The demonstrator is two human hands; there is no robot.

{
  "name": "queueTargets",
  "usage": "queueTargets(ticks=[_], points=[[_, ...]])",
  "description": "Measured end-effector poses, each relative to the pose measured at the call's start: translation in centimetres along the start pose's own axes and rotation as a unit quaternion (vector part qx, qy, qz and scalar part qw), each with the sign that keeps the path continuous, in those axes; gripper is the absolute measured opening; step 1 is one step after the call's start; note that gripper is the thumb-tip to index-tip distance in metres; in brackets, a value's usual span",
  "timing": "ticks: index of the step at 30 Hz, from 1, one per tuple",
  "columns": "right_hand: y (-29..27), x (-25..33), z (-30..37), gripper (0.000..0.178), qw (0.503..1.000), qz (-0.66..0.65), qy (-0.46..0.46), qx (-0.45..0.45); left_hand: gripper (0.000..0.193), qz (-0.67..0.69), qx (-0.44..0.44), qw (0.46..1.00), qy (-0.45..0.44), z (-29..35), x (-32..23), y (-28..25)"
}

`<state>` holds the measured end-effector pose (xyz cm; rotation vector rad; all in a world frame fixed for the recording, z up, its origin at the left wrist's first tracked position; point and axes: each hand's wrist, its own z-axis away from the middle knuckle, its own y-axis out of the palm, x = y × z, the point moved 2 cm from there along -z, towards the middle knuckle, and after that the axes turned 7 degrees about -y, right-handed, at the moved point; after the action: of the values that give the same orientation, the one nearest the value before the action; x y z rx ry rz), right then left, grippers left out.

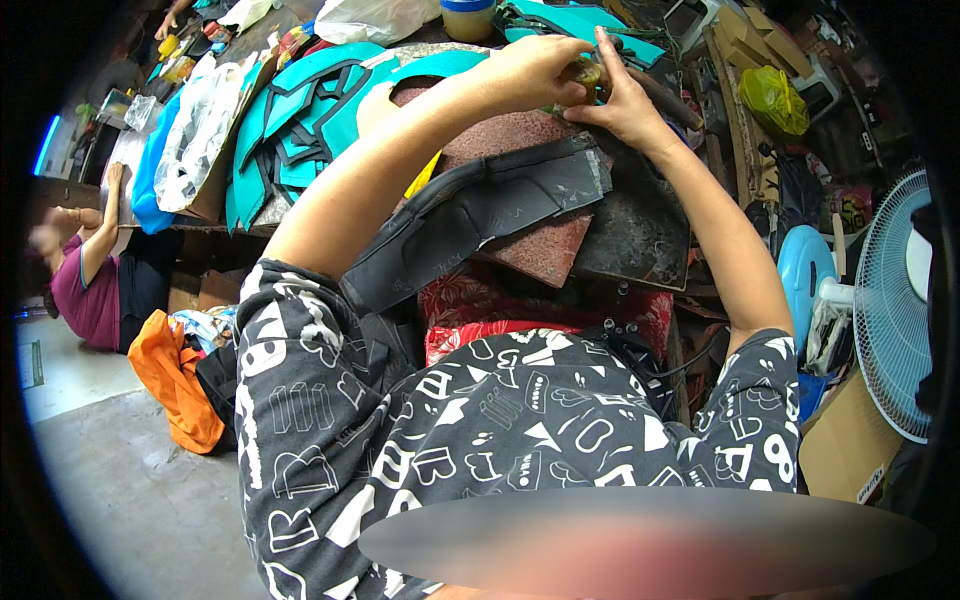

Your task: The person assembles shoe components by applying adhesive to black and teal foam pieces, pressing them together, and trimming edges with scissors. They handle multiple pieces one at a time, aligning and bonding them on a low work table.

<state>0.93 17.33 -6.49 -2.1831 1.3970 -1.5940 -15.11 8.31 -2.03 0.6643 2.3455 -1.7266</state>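
At the far side of the bench, my hands meet around a small rounded greenish-yellow object (584, 72), perhaps a little jar. My left hand (548, 70) has its fingers curled onto it from the left. From the right, my right hand (632, 108) grips it, thumb underneath and one finger stretched upward. The object is mostly covered by fingers. Nearer to me, a curved black panel (470, 215) with a padded edge lies over a speckled reddish board (545, 250). Beneath my left forearm, many teal cut pieces (300, 130) lie in a heap.
A dark slab (640, 225) lies right of the board. A tub (468, 18) stands at the back. On the right are a fan (895, 310), a blue round stool seat (803, 270) and a yellow-green bag (773, 100). Another person (90, 280) sits at the left near orange cloth (175, 385).
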Motion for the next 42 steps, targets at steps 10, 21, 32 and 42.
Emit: queueTargets(ticks=[10, 21, 32, 42], points=[[0.1, 0.9, -0.3, 0.123, 0.998, -0.040, 0.053, 0.008, 0.043, 0.104, -0.112, 0.982, -0.116, -0.8, 1.0, 0.2], [-2.7, 4.0, -2.8, 0.039, 0.861, 0.474, -0.139, 0.117, 0.049, 0.339, -0.094, 0.908, -0.228, 0.1, 2.8, 1.4], [-3.7, 6.3, -3.7, 0.036, 0.854, 0.493, -0.111, 0.120, 0.049, 0.244, -0.133, 0.942, -0.187, 0.3, 1.9, 1.3], [-4.5, 8.8, 0.3, 0.031, 0.826, 0.525, -0.165, 0.119, 0.051, 0.015, -0.053, 0.995, -0.078, 2.6, -1.4, 0.6]])
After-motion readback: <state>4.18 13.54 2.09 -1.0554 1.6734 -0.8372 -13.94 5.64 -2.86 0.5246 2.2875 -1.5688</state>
